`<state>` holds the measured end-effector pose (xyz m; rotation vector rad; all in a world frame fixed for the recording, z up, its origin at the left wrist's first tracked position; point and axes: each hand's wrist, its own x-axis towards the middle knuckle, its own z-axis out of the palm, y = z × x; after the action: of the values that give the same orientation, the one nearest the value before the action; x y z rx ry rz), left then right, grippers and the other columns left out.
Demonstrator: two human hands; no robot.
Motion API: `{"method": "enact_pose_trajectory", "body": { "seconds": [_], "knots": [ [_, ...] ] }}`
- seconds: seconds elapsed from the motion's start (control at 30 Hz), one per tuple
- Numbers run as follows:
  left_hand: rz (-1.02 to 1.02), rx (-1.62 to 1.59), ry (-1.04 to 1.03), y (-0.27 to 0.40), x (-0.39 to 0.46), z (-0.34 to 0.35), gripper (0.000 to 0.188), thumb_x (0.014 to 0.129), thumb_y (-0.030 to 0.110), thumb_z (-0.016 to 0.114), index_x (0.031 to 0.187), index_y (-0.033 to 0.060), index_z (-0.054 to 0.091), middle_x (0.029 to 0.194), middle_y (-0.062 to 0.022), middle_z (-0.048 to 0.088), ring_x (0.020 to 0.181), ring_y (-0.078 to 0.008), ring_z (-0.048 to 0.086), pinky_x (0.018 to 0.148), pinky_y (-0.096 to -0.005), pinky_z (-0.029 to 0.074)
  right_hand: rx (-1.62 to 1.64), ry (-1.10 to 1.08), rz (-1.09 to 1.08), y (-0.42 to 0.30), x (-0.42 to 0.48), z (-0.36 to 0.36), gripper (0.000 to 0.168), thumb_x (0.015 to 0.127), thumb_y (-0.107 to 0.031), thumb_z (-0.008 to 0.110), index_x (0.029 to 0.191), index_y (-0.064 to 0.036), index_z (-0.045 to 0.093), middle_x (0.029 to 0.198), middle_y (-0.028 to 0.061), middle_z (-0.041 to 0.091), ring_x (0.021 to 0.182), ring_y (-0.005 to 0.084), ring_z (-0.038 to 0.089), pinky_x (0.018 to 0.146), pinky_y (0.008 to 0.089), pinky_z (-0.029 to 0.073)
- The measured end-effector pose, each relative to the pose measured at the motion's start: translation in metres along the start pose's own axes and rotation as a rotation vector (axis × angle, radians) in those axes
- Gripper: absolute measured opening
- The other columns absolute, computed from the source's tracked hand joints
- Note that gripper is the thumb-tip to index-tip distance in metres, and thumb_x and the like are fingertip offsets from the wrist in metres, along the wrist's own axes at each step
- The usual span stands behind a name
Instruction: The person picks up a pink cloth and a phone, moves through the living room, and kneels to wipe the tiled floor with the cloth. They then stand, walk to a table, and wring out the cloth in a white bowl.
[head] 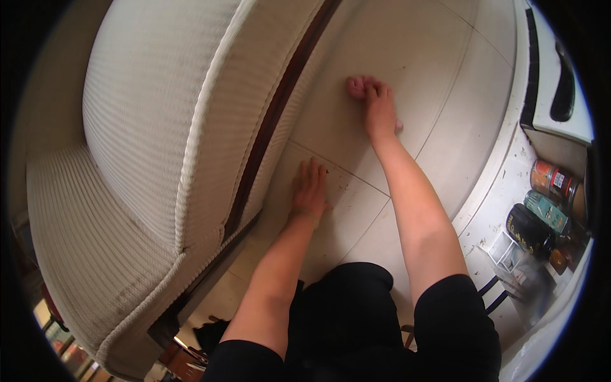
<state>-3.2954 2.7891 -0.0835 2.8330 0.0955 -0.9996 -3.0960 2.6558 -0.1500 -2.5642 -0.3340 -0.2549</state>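
My right hand (380, 107) is closed over a crumpled pink cloth (356, 87) against the tiled floor (429, 62); part of the cloth sticks out past the fingers, and a small pink bit shows by the wrist. Lower and to the left, my left hand (311, 188) lies palm down on the floor near a tile joint, fingers spread, holding nothing. Small dark specks dot the tiles around it.
A sofa with a ribbed beige cover (229, 119) and dark wood trim (281, 95) runs along the left. On the right, a white ledge (496, 191) bears cans (549, 176), a black container (527, 229) and a white wire rack (503, 250).
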Motion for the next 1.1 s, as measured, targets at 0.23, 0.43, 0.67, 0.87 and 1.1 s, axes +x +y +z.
{"method": "enact_pose_trajectory", "body": {
  "seconds": [0.23,0.43,0.67,0.87,1.1],
  "knots": [
    [-0.021,-0.042,-0.023,-0.01,0.003,0.012,0.105,0.061,0.031,0.081,0.142,0.0095,0.019,0.15,-0.0127,0.006,0.139,-0.035,0.006,0.106,-0.052,0.026,-0.041,-0.195,-0.195,-0.098,-0.031,0.059,0.028,0.075,-0.009,0.055,0.101,-0.015,0.065,0.122,0.006,0.05,0.116,0.0274,0.044,0.097,0.0428,0.04],
    [-0.029,-0.05,-0.029,-0.013,-0.003,0.014,0.102,0.064,0.026,0.078,0.143,0.0066,0.016,0.15,-0.0131,0.008,0.138,-0.0358,0.008,0.105,-0.0495,0.027,0.079,-0.36,-0.163,-0.126,-0.069,0.044,0.028,0.079,-0.017,0.056,0.105,-0.019,0.066,0.13,0.0053,0.047,0.123,0.0245,0.041,0.103,0.0448,0.033],
    [0.012,-0.26,-0.113,-0.023,-0.039,0.045,0.08,0.069,0.015,0.071,0.137,0.0086,0.029,0.144,-0.013,0.026,0.134,-0.033,0.024,0.106,-0.0371,0.03,0.193,-0.483,-0.329,-0.143,-0.137,0.037,0.032,0.087,-0.021,0.049,0.116,-0.015,0.06,0.125,0.0036,0.052,0.114,0.0233,0.048,0.099,0.0536,0.033],
    [-0.049,-0.376,0.259,-0.053,-0.158,0.121,0.064,0.072,0.009,0.066,0.13,0.008,0.038,0.142,-0.013,0.029,0.134,-0.0327,0.025,0.105,-0.0381,0.032,0.905,-0.983,0.131,-0.153,-0.195,0.002,0.033,0.091,-0.019,0.042,0.118,-0.002,0.052,0.109,0.0121,0.059,0.098,0.0243,0.057,0.09,0.0419,0.042],
    [-0.138,-0.413,0.202,-0.066,-0.195,0.138,0.058,0.074,0.008,0.064,0.127,0.0055,0.039,0.141,-0.0144,0.03,0.133,-0.0345,0.025,0.106,-0.0398,0.031,1.514,-0.54,0.41,-0.103,-0.144,-0.026,0.033,0.09,-0.017,0.041,0.117,0.002,0.048,0.108,0.0126,0.055,0.097,0.0218,0.055,0.087,0.0368,0.044]
  ]
}}
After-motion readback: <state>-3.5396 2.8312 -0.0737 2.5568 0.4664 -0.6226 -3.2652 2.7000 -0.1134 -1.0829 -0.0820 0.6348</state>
